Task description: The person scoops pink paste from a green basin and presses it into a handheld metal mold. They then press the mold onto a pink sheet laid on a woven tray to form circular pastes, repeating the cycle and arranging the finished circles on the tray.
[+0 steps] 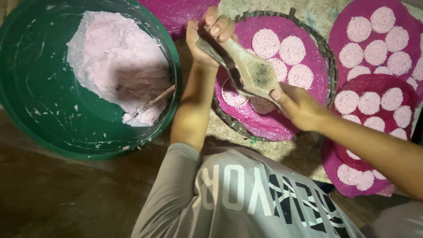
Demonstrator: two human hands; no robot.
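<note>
Big green basin [39, 110] of pale pink dough sits at your left. Your left hand [207, 37] and right hand [299, 105] both clamp the wooden press [249, 68], tilted over the pink woven tray [308, 75] of lacy rounds.

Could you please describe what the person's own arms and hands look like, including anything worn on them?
Both hands are bare, with no gloves, rings or watch to be seen. The left hand and the right hand lead into bare forearms. On the left arm a light grey sleeve starts at about the elbow; it belongs to a grey shirt with white and dark lettering. The right arm shows no sleeve in this view.
</note>
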